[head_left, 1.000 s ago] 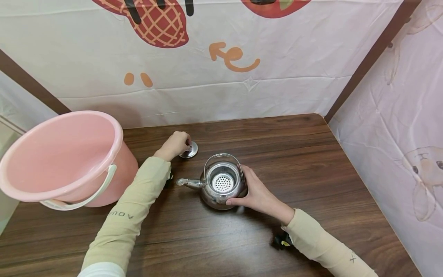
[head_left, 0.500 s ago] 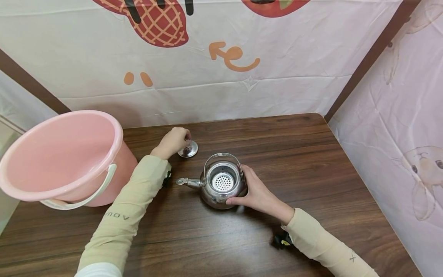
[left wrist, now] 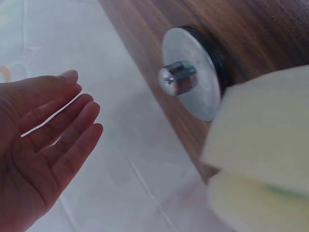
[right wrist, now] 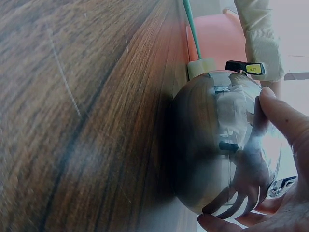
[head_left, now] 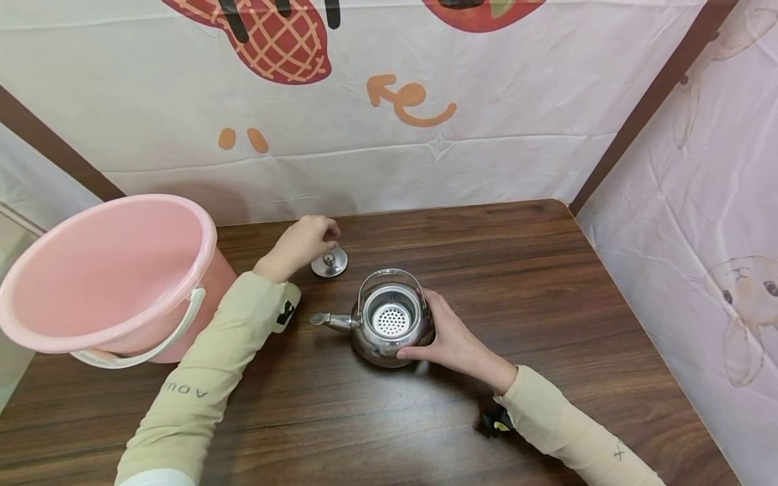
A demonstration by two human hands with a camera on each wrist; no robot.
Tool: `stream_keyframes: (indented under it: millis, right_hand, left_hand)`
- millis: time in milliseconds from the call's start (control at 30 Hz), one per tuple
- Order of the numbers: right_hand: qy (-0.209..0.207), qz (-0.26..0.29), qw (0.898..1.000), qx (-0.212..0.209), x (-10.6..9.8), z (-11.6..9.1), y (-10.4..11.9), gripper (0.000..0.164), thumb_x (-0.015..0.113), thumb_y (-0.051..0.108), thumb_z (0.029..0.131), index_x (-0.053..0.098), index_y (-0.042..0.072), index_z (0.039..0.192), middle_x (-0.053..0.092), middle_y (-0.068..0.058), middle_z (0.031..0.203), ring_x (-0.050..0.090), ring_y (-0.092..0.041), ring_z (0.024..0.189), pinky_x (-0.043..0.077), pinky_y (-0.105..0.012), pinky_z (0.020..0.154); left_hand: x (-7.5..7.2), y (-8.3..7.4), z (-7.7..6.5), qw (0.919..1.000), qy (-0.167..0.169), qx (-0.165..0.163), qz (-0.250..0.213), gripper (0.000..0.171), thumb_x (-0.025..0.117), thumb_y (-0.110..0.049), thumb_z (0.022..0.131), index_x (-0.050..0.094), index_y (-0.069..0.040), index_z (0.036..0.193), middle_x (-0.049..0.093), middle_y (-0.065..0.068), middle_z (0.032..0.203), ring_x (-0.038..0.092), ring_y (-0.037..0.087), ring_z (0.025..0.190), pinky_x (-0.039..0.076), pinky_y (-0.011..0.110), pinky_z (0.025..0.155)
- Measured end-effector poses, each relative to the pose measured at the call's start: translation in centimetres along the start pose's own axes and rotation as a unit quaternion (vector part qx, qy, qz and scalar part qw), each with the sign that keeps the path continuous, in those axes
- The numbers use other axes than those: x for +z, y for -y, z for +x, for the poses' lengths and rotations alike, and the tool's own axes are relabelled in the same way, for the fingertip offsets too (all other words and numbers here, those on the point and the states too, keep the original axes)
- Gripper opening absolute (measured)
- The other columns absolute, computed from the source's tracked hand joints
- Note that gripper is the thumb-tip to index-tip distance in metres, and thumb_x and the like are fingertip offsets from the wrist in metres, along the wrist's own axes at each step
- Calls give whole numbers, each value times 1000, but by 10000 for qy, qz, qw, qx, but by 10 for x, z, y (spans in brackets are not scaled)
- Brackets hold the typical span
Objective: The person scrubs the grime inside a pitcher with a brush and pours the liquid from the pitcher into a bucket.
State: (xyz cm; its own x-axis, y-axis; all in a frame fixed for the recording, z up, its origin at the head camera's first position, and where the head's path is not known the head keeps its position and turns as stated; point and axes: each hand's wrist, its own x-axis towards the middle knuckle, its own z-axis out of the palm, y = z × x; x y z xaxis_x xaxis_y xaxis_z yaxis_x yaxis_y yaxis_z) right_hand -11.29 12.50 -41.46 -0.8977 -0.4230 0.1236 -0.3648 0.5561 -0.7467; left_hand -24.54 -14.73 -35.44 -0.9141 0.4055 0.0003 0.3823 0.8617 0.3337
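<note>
The left hand (head_left: 298,244) hovers just above a round steel lid (head_left: 332,268) with a knob, near the table's back edge. In the left wrist view its relaxed fingers (left wrist: 72,157) are apart from the lid's knob (left wrist: 177,77) and hold nothing. The right hand (head_left: 452,341) grips the right side of a shiny steel teapot (head_left: 378,352), thumb in front and fingers around the far side. Lidless, the teapot stands upright with its spout to the left, handle raised, and a perforated strainer (head_left: 391,320) showing inside.
A large pink bucket (head_left: 225,290) with a pale handle stands at the table's left. A pale yellow block (head_left: 293,297) lies partly hidden by the left sleeve; a thin green rod (right wrist: 192,29) rises above the block in the right wrist view. Printed cloth (head_left: 510,155) hangs behind.
The left hand has let go of the lid's knob and moved slightly up and back, uncovering the lid on the table. The right hand and teapot have stayed in place.
</note>
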Motion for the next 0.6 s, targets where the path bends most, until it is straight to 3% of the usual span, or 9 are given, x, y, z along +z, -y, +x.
stream_keyframes:
  millis: [200,600]
  right_hand:
    - [-19,-7,10000,-41,0,0,0,97,82,40,59,32,4,134,41,-11,130,40,-21,121,33,-39,101]
    - [-25,-10,10000,-61,0,0,-1,96,83,39,59,33,5,134,41,-9,130,41,-19,120,33,-38,100]
  left_hand:
    - [-8,-11,-7,9987,-306,395,48,15,62,-8,82,64,-2,96,63,11,95,59,23,87,46,38,77]
    - [-24,-39,-23,9931,-540,996,287,19,64,-10,82,63,-3,100,63,8,97,59,24,88,46,40,76]
